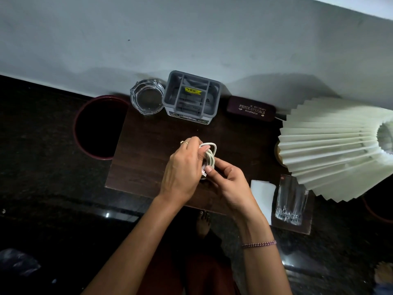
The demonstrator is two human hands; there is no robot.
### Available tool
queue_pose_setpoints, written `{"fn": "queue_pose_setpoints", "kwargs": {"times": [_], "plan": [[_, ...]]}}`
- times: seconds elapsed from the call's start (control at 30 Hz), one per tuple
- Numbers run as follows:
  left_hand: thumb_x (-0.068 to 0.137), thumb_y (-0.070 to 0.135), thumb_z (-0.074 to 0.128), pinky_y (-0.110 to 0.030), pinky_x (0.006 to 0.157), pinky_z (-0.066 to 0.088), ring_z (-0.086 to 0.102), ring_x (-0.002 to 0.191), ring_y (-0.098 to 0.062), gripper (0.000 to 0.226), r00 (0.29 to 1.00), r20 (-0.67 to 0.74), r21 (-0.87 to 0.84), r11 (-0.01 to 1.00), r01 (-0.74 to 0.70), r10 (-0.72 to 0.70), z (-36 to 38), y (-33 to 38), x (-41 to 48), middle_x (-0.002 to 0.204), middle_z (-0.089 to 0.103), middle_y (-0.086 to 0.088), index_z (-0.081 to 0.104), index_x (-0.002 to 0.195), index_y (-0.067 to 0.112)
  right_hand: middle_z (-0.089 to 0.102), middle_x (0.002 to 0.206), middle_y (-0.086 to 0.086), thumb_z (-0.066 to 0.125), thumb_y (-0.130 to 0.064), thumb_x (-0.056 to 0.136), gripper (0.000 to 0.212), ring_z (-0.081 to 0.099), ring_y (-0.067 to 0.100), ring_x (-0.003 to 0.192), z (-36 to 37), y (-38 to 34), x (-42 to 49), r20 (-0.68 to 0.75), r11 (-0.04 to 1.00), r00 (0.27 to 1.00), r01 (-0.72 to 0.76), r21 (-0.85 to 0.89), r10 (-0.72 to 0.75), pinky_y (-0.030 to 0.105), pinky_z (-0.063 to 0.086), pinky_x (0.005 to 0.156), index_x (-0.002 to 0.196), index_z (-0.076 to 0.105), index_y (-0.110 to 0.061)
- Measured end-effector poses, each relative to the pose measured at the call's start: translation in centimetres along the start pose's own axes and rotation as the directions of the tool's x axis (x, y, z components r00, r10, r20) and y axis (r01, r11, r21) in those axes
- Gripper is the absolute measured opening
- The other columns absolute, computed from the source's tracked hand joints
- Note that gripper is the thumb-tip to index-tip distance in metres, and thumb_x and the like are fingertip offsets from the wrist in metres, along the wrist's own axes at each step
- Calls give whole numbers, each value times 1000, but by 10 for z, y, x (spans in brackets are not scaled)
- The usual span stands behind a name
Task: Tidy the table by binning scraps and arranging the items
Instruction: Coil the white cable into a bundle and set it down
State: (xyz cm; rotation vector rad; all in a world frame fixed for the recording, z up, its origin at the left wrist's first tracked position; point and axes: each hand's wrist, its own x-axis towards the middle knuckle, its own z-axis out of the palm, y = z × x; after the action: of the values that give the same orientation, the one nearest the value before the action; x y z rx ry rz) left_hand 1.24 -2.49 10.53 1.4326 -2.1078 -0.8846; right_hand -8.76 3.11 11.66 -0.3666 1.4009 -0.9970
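Maroon case [251, 109] reads "PRINCE OPTICALS ROURKELA"; yellow sticker in the grey organiser [191, 96] is illegible; your left hand [180, 167] and right hand [229, 177] both pinch a coiled white cable [209, 153], fingers closed on it, just above the counter [148, 145] middle.

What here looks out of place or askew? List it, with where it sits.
Little stands out. The drinking glass sits by the table's near right corner, close to the edge, beside folded white paper. Both hands hold the coiled white cable. Nothing spilled or broken.
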Motion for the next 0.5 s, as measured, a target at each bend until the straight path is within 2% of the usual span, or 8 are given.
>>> {"fn": "queue_pose_setpoints", "kwargs": {"times": [0.1,0.2,0.3,0.37,0.5], "plan": [[95,35,29,-31,56,41,50,65,-16,38,1000,0,2,1000,9,-9,0,-1,0,76,51,1,50,82,6,71,86,4,61,-6,85,24,68,9,78,-3,3,2,-52,1000,998,-20,-10,19,19,55,77,109,64,-4],[95,35,28,-26,57,37,47,65,-12,37,1000,-3,2,1000,23,-23,0,-3,0,76,48,5,50,82,7,73,82,3,66,-9,82,24,70,11,80,-4,6,2,-103,999,995,-9,-39,5,25,56,80,105,66,-5],[95,34,28,-24,59,35,46,66,-10,37,999,-15,2,1000,28,-28,0,-4,3,76,51,3,51,83,7,74,79,2,69,-10,79,27,71,11,78,0,8,1,-197,999,980,16,-49,-26,23,57,75,104,66,-4],[95,33,29,-25,60,36,47,67,-11,37,1000,-18,5,1000,23,-22,0,-3,4,76,55,-2,51,83,6,74,84,4,70,-10,79,29,71,10,79,4,8,1,-255,994,965,37,-100,-62,22,57,75,107,66,-4],[95,33,29,-31,58,40,55,68,-21,38,1000,-7,27,1000,2,-1,0,-1,4,78,58,-7,51,84,4,71,104,6,64,-11,85,30,66,11,98,12,7,-1,-268,976,957,52,-213,-109,33,53,90,115,63,-7]]}}
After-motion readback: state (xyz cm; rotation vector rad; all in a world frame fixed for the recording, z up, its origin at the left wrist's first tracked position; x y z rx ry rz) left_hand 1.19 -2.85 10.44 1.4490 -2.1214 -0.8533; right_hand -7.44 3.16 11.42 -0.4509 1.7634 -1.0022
